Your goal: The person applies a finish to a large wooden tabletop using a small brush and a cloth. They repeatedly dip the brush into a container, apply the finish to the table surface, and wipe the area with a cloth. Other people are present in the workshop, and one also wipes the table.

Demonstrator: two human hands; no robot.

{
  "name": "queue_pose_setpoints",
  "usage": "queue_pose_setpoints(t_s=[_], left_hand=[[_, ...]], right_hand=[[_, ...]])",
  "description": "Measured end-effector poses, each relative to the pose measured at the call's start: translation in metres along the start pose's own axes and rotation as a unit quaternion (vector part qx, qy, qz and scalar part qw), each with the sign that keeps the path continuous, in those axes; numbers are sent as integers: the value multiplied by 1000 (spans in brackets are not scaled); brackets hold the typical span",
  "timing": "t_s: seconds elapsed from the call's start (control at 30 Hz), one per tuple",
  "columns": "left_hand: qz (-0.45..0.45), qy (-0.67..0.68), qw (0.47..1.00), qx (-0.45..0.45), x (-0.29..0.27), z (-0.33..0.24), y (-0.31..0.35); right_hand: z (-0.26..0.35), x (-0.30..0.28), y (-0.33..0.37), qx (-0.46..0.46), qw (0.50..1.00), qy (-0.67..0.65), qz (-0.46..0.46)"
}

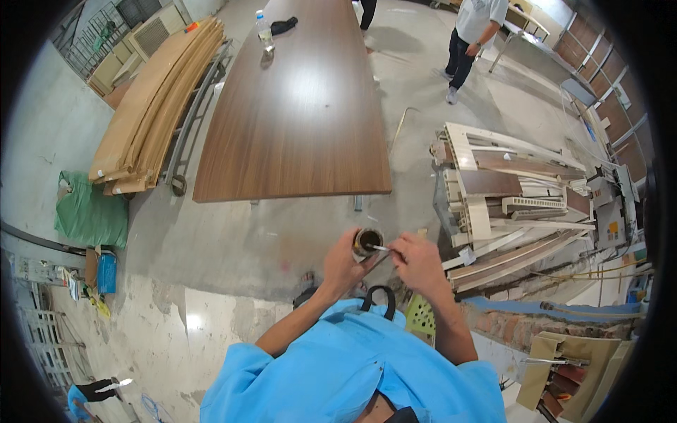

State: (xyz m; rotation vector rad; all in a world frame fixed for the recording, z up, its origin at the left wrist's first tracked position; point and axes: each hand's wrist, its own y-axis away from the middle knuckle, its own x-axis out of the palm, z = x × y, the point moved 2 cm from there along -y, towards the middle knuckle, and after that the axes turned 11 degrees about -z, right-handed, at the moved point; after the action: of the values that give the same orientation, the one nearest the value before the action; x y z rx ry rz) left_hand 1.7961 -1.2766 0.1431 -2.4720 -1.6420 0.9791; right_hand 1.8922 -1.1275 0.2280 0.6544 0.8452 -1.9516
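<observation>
In front of my chest, my left hand (341, 264) is wrapped round a small open jar (360, 246) with dark contents. From the right, my right hand (417, 262) pinches a thin pale stick (379, 247) whose far end reaches over the mouth of the jar. Whether that end carries bristles I cannot make out. Both hands are close together, beyond the near end of a long brown wood-grain tabletop (296, 141).
A clear bottle (265, 32) and a black item (283, 26) lie toward the tabletop's far end. Stacked brown boards (151, 106) lean left, above a green sack (90, 211). Piled pale frames and strips (515, 194) fill the right. A person (469, 42) stands far right.
</observation>
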Motion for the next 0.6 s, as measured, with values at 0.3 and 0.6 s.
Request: queue_pose_setpoints(t_s=[0.3, 0.6], left_hand=[[-17, 50, 998, -34, -8, 21, -27], [-3, 58, 998, 7, -74, 92, -72]], right_hand=[[15, 17, -17, 99, 989, -68, -81], [68, 96, -47, 140, 987, -23, -76]])
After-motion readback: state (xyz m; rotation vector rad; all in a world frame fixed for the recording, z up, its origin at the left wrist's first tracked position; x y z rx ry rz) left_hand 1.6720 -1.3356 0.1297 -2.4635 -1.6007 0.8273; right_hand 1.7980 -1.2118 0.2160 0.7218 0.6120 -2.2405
